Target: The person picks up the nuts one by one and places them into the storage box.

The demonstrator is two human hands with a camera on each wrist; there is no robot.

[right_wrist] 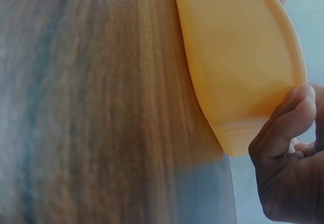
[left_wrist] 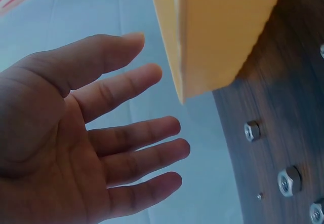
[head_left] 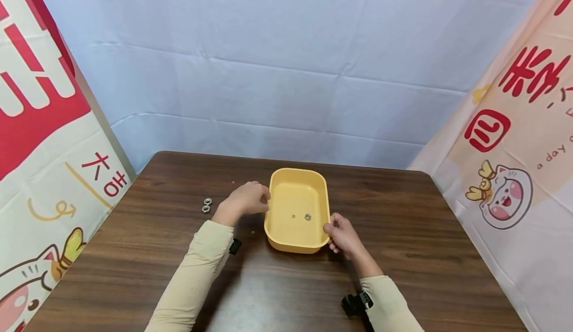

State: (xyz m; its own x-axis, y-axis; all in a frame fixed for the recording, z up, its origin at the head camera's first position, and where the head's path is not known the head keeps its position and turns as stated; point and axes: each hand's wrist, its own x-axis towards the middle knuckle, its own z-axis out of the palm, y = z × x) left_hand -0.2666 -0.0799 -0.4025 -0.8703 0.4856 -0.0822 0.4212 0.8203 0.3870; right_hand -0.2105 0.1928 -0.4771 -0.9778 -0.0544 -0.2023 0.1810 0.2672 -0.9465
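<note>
Pale blue cloth (head_left: 286,73) backs my dark wooden table (head_left: 403,252), where a rectangular yellow plastic tub (head_left: 319,189) sits at centre with a small steel hex nut (head_left: 307,216) inside; my left hand (head_left: 245,200) rests at its left rim, my right hand (head_left: 342,235) pinches its near right corner, and loose steel nuts (head_left: 206,205) lie to the left. From my left wrist, the fingers (left_wrist: 131,153) are spread, relaxed, beside the tub wall. From my right wrist, a curled finger presses the tub's rim.
</note>
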